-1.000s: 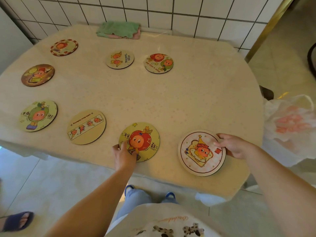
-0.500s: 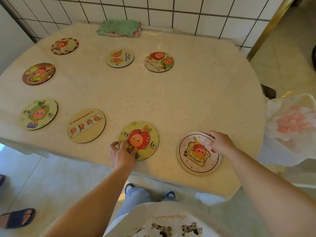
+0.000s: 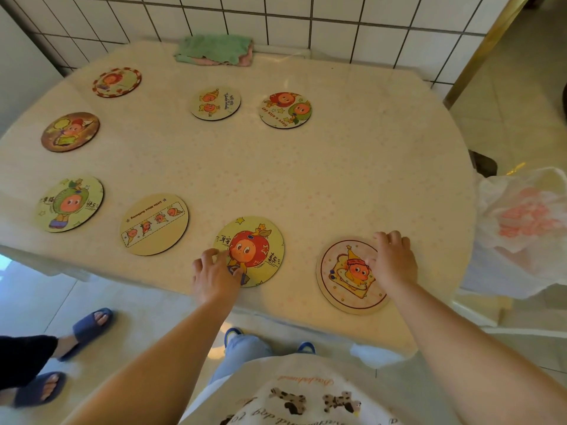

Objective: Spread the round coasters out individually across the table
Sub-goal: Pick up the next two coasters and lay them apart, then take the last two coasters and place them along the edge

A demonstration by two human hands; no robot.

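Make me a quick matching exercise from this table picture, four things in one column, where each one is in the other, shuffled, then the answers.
Things:
1. red-rimmed coaster
2. green cloth
3. toast-picture coaster
4. strip-picture coaster

Places:
A. far edge, by the tiled wall
B. under the right hand
C. far left corner
D. near edge, left of the left hand

Pairs: 1-C, 2-A, 3-B, 4-D

White tiled wall (image 3: 337, 23), pale floor (image 3: 36, 302), speckled cream table (image 3: 306, 179)
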